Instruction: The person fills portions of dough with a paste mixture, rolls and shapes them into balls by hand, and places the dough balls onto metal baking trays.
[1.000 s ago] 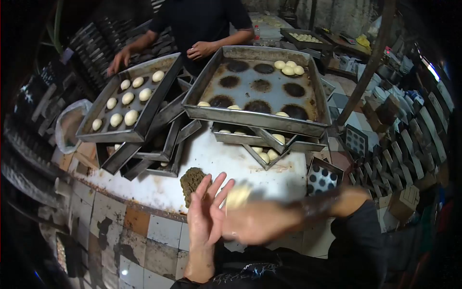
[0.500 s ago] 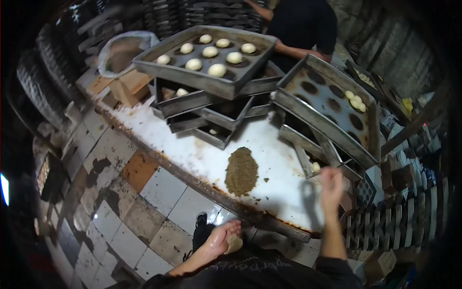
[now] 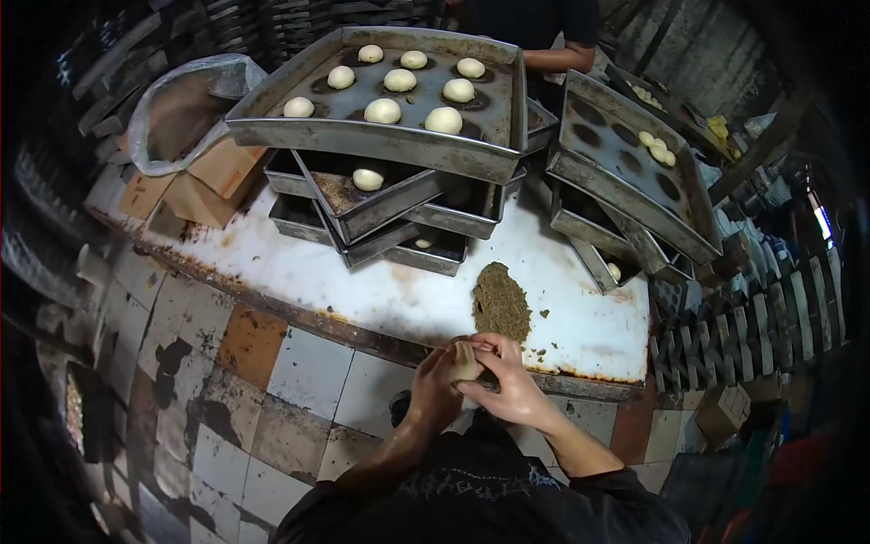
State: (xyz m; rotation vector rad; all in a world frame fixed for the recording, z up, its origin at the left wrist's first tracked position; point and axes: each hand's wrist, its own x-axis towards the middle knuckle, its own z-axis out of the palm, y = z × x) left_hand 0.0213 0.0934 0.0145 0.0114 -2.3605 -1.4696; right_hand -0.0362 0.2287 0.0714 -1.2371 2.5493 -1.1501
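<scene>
My left hand (image 3: 437,388) and my right hand (image 3: 509,383) are together in front of my body, just at the table's near edge. Between them is a soft, pale piece of dough (image 3: 467,364), with the fingers of both hands closed around it. Part of the dough is hidden by the fingers. Beyond my hands, a brown crumbly filling (image 3: 501,299) lies in a mound on the white tabletop (image 3: 408,299). Round dough balls (image 3: 400,81) sit spaced out in the top metal tray (image 3: 362,136) of the left stack.
Another tray stack (image 3: 625,195) stands at the right, with a few dough balls (image 3: 657,148) in its top tray. A cardboard box (image 3: 213,186) and a plastic bag (image 3: 154,136) are at the left. Across the table stands a person in dark clothes (image 3: 530,23).
My right hand has come from beside the right tray stack to my left hand and now grips the dough too. The view has shifted, and the person opposite has moved.
</scene>
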